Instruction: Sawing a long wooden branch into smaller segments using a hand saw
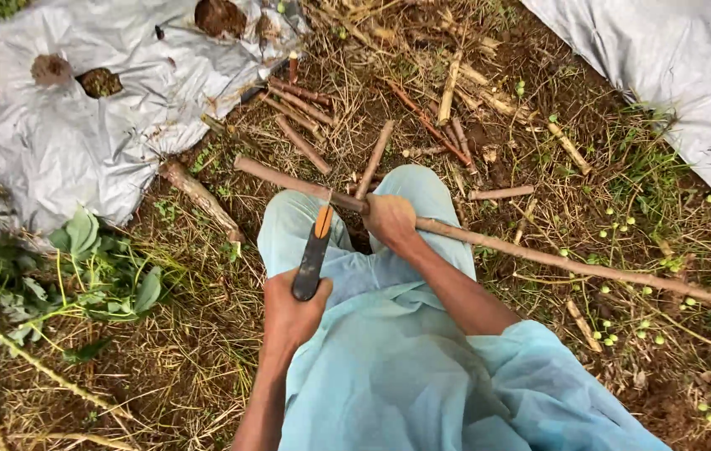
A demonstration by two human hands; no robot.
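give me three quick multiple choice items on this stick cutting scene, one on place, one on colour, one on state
1. Where does the long stick rest?
A. across the knees
B. on the plastic sheet
C. upright in the soil

2. What colour is the band on the saw near its blade?
A. blue
B. orange
C. white

3. What is the right hand doing?
A. hanging free
B. gripping the long stick
C. holding a leaf

Answers:
1 A, it lies across the pale blue trousers.
2 B, an orange band shows above the dark handle held by the left hand.
3 B, its fingers wrap around the stick.
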